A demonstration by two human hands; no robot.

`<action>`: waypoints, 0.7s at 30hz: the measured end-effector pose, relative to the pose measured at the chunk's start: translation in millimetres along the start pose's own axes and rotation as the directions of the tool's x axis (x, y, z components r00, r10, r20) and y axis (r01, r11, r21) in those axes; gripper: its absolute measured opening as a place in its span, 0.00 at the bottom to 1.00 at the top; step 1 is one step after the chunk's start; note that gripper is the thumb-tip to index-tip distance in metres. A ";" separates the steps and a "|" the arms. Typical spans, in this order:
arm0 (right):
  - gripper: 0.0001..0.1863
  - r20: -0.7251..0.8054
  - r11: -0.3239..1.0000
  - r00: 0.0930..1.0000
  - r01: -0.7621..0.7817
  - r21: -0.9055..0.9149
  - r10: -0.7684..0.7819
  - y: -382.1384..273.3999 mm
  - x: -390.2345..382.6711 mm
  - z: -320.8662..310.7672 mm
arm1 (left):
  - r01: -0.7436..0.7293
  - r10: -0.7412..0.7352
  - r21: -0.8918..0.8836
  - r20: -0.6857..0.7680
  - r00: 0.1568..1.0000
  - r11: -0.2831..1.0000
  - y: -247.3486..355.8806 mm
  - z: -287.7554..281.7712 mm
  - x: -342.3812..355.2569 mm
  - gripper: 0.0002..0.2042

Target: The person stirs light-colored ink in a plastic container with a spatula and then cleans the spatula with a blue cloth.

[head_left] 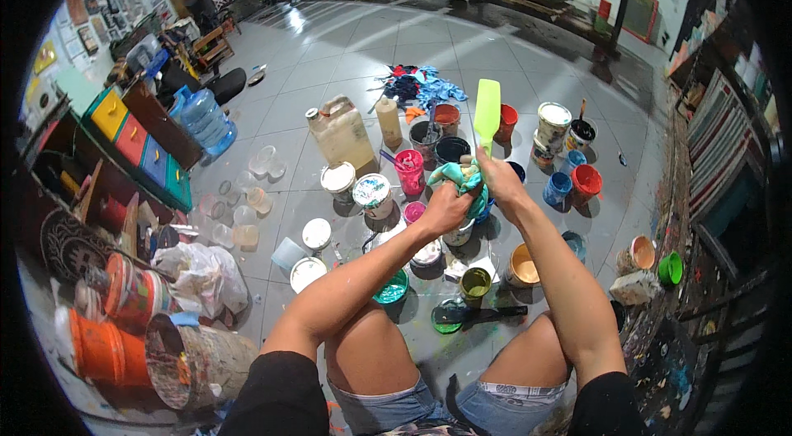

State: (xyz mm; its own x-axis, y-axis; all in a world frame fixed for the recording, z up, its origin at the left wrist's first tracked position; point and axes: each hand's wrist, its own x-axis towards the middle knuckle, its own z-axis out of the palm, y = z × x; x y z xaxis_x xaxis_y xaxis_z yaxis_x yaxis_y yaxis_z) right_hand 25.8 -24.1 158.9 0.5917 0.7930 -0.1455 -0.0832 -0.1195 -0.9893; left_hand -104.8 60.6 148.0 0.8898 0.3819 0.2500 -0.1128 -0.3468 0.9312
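Upright in my right hand (502, 182) is a lime-green spatula (487, 108), gripped low on its handle with the broad blade pointing up. My left hand (448, 208) is closed around a crumpled teal and yellow rag (462, 177), held against my right hand at the bottom of the spatula. Both hands are above a cluster of paint pots. Close to them stand a pink paint cup (409, 174) with a stick in it and a dark paint bucket (451, 147). Part of the cluster is hidden behind my hands and forearms.
A jerrycan (340, 132) and a squeeze bottle (388, 122) stand beyond the pots, before a pile of coloured rags (421, 86). Clear plastic cups (245, 216) and orange buckets (99, 349) lie leftward. By my knees, a dark brush (491, 315) rests across a green lid.
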 end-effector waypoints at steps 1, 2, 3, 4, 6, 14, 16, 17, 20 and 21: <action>0.33 -0.022 0.996 0.999 -0.034 -0.080 0.032 3.2 -0.1 1.1 | -0.006 0.006 0.003 0.005 1.000 1.000 2.8 -0.9 2.7 0.13; 0.34 -0.047 0.985 0.997 -0.068 -0.158 0.061 6.2 -0.5 2.3 | -0.052 0.052 0.029 -0.012 0.999 0.998 2.1 -1.3 3.3 0.13; 0.32 -0.066 0.994 0.997 -0.051 -0.100 0.044 8.9 -1.9 3.0 | -0.097 0.098 0.058 -0.028 0.995 0.994 0.3 -1.6 3.6 0.13; 0.32 -0.078 0.998 0.997 0.025 -0.057 -0.029 9.6 -1.7 3.1 | -0.142 0.146 0.088 -0.038 0.989 0.986 -0.9 -0.9 4.6 0.13; 0.30 -0.109 0.984 0.979 0.177 0.029 -0.173 10.5 1.7 2.5 | -0.122 0.127 0.073 -0.073 0.989 0.990 -2.1 2.9 8.8 0.14; 0.28 -0.433 0.927 0.846 0.171 -0.334 -0.312 -9.1 -11.1 9.3 | -0.001 0.010 0.083 -0.117 0.993 0.997 -5.1 4.6 11.6 0.18; 0.29 -0.455 0.883 0.829 0.095 -0.459 -0.325 -16.3 -18.3 26.0 | 0.028 -0.016 0.075 -0.157 0.988 0.997 -8.1 1.3 8.2 0.18; 0.29 -0.448 0.868 0.821 0.110 -0.485 -0.354 -18.5 -22.2 35.8 | 0.147 -0.197 -0.324 -0.128 0.972 0.935 -3.7 -1.3 11.6 0.20; 0.26 -0.379 0.744 0.785 0.149 -0.652 -0.490 3.7 -19.6 40.6 | 0.241 -0.410 -0.931 0.114 0.905 0.274 32.7 3.8 15.9 0.23; 0.25 -0.376 0.757 0.799 0.146 -0.637 -0.470 1.7 -24.2 46.2 | 0.250 -0.490 -0.928 0.088 0.867 0.275 40.6 9.3 13.6 0.22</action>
State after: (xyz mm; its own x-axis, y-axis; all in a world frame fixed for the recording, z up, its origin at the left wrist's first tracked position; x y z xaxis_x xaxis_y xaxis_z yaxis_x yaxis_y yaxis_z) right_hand -25.8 -15.9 160.5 0.8130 0.4649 0.3506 0.5341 -0.3556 -0.7670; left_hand -93.2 43.8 186.7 0.8656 0.4261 -0.2632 -0.2196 0.7952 0.5652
